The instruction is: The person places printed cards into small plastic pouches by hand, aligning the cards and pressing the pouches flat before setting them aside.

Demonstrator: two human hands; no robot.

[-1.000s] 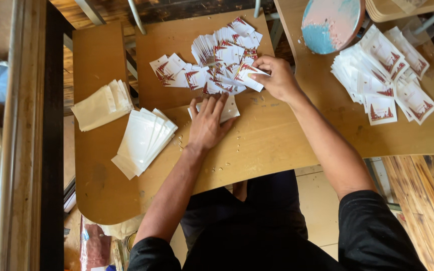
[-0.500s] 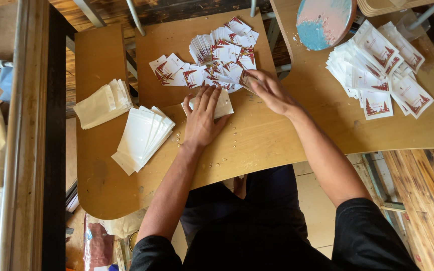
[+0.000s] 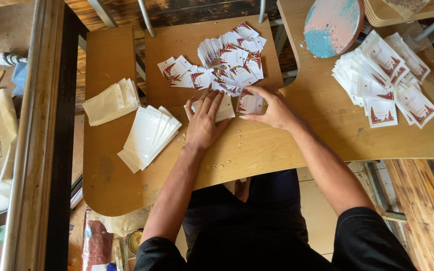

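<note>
The left hand lies flat on a small cream pouch, fingers straight and a little spread, pressing it down, most likely so it does not slide on the wooden table. Just to the right, the right hand has its fingertips on a white card with red pictures, thumb on the near edge and fingers bent over the far edge, as if to steer it toward the pouch. The card lies beside the pouch, near the middle of the table.

Farther away sits a loose pile of cards (easy to reach). To the left are a fan of white pouches and a stack of cream pouches. Far right lies a heap of filled packets, set apart from the rest.
</note>
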